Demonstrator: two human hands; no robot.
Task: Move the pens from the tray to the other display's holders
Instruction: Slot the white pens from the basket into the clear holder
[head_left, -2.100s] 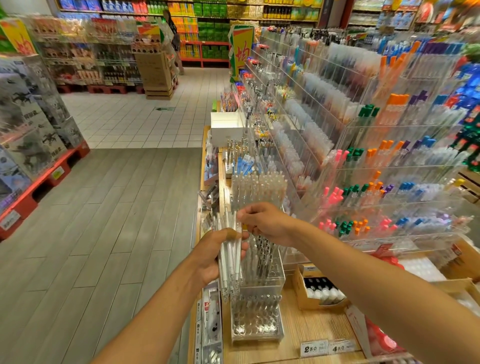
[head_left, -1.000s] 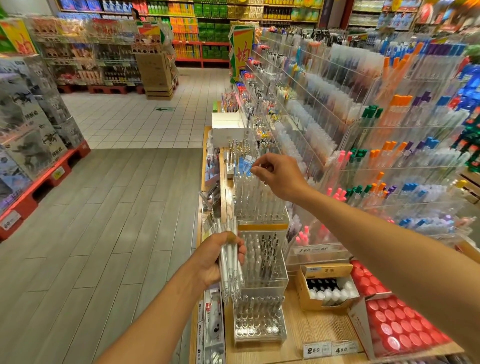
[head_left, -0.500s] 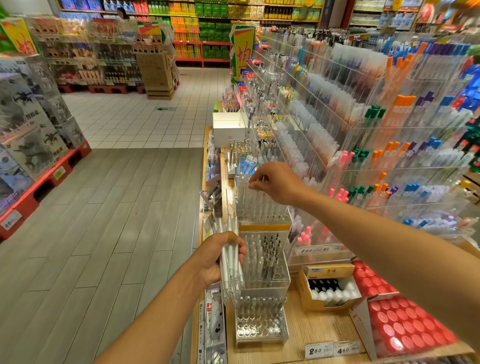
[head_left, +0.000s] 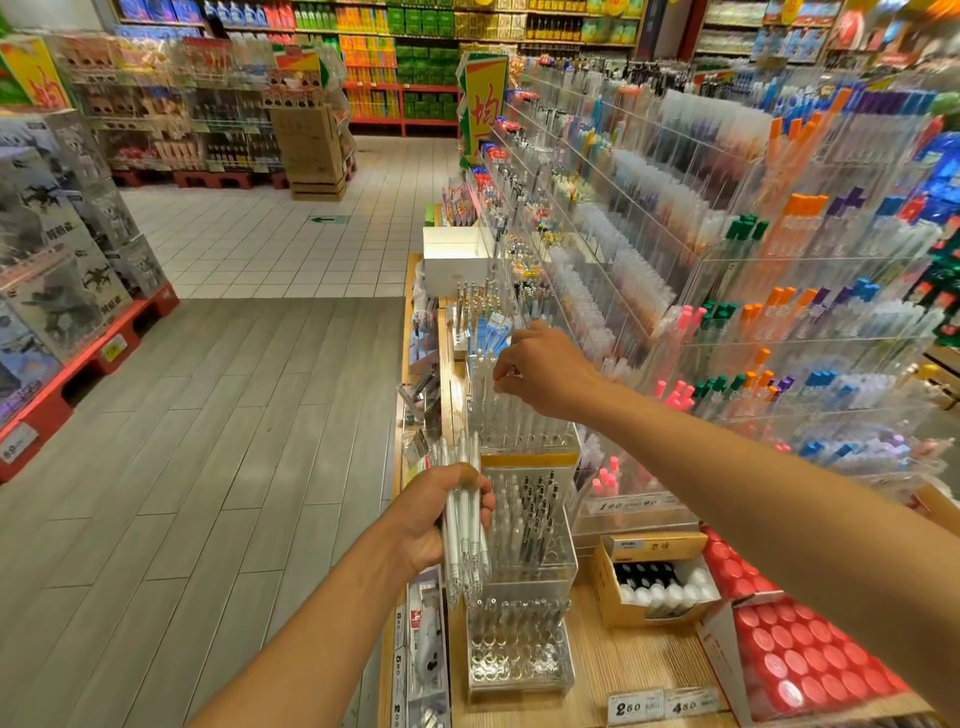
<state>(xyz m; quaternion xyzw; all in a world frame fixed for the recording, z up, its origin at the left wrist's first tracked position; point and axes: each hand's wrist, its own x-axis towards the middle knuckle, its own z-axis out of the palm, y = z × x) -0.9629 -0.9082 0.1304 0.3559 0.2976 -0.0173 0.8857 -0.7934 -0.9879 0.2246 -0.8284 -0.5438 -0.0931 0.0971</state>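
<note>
Left hand (head_left: 439, 519): low in the view, fingers and thumb curled round a bundle of white pens (head_left: 466, 525). The pens stand roughly upright in the grip, tips down, their upper ends rising above the thumb. The bundle hangs just beside the left wall of the tiered clear holder (head_left: 530, 525).

Right hand (head_left: 545, 371): reached forward over the upper tier of that holder, fingertips pinched on the top of one clear-bodied pen (head_left: 485, 387). Whether that pen is fully seated in its hole cannot be told.

Tiered clear holder: three stepped acrylic levels on the wooden desk (head_left: 613, 670). The top level carries a dense row of upright pale pens behind a yellow strip. The middle level holds a few dark-tipped pens among open holes. The lowest level (head_left: 519, 660) shows mostly open round holes.

Cardboard box (head_left: 654, 577): right of the holder, on the desk, holding black-and-white capped items.

Red tray of round caps (head_left: 800, 654): further right, tilted toward the viewer.

Price tags (head_left: 660, 705): two, at the desk's front edge, near the holder's base.

Acrylic wall rack (head_left: 779, 291): behind and to the right, tiers of pens with orange, green, blue, pink and purple caps.

Aisle floor (head_left: 208, 467): grey plank, to the left of the desk.
</note>
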